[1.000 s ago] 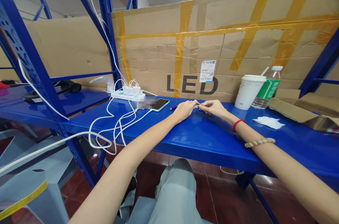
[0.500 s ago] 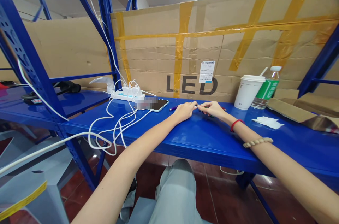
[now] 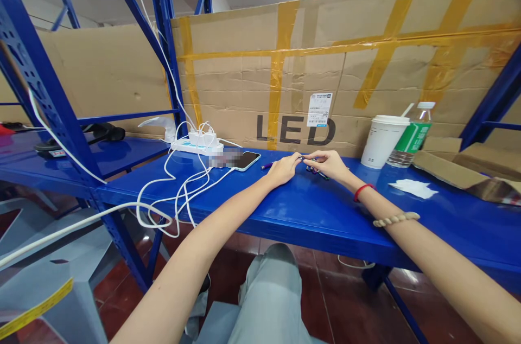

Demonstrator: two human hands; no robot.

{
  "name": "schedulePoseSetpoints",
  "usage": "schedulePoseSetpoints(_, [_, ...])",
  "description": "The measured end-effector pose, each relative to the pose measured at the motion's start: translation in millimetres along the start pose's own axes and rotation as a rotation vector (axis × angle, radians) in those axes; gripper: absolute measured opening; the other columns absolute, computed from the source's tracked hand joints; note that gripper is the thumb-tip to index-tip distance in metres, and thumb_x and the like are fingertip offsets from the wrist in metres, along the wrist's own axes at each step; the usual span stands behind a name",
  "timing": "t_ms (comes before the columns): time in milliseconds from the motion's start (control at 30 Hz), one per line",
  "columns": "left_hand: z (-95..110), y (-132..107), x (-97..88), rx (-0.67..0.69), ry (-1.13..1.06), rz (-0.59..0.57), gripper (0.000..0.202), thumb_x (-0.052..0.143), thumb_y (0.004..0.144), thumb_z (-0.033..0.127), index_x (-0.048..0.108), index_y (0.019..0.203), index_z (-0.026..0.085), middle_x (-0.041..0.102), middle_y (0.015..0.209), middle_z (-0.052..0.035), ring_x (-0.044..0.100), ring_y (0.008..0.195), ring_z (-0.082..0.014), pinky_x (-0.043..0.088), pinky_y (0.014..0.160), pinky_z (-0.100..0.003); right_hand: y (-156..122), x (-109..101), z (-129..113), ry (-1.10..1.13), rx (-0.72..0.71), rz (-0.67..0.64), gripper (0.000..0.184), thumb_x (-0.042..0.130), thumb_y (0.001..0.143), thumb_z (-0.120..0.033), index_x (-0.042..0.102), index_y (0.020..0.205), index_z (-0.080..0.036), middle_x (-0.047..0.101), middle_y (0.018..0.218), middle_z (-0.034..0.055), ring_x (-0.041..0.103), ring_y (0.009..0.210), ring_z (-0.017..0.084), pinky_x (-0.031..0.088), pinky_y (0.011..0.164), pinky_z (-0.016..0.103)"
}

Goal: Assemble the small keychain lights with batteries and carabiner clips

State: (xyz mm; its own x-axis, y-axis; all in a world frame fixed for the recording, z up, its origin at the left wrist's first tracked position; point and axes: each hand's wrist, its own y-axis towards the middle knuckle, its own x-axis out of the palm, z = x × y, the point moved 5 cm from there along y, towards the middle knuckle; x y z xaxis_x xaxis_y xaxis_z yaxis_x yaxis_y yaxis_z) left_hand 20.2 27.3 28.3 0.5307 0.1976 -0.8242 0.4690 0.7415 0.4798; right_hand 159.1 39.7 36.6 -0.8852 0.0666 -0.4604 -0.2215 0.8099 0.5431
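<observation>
My left hand is closed and rests low on the blue table, its fingertips meeting those of my right hand. A purple, pen-like stick pokes out to the left of it; whether the hand grips this stick or only lies beside it is hidden. My right hand pinches at the same spot, where something small and dark shows between the fingertips. Beneath the right palm, several small dark, shiny pieces lie on the table, partly covered. Their kind is too small to make out.
Left of my hands lie a phone, a white power strip and looping white cables. To the right stand a white paper cup and a bottle, with a tissue and an open cardboard box. A large carton stands behind.
My right hand's fingers have shifted and bent a little more, so the dark pieces under its palm show more. My left hand has hardly moved.
</observation>
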Motion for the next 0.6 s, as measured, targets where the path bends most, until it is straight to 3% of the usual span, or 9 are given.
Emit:
schedulePoseSetpoints(167, [0.8,-0.7,-0.4,0.003,-0.046,-0.006,0.029,0.021,0.092,0.034,0.045,0.106,0.026,0.06,0.11,-0.0021,0.057,0.102,-0.0213,0.044,0.081,-0.034,0.3,-2.8,-1.3,-0.023,-0.029,-0.014,0.044,0.069,0.06,-0.047,0.069,0.086,-0.012,0.066,0.065,0.0074,0.052,0.046,0.012,0.042,0.044,0.026])
schedulePoseSetpoints(333, [1.4,-1.1,-0.9,0.012,-0.058,-0.01,0.028,0.021,0.092,0.032,0.046,0.103,0.025,0.061,0.107,-0.003,0.057,0.1,-0.0212,0.045,0.08,-0.033,-0.8,-5.6,-13.7,-0.126,-0.233,0.053,0.036,0.065,0.065,-0.048,0.071,0.08,-0.015,0.065,0.082,0.0085,0.05,0.047,0.009,0.043,0.047,0.026])
schedulePoseSetpoints(600, [2.3,-2.0,3.1,0.106,-0.024,-0.061,0.025,0.023,0.093,0.033,0.041,0.106,0.023,0.061,0.11,-0.005,0.057,0.103,-0.0217,0.045,0.08,-0.033,-2.6,-6.6,-14.5,-0.158,-0.3,0.003,0.039,0.061,0.065,-0.056,0.069,0.063,-0.018,0.062,0.071,0.0061,0.053,0.056,0.012,0.042,0.05,0.026])
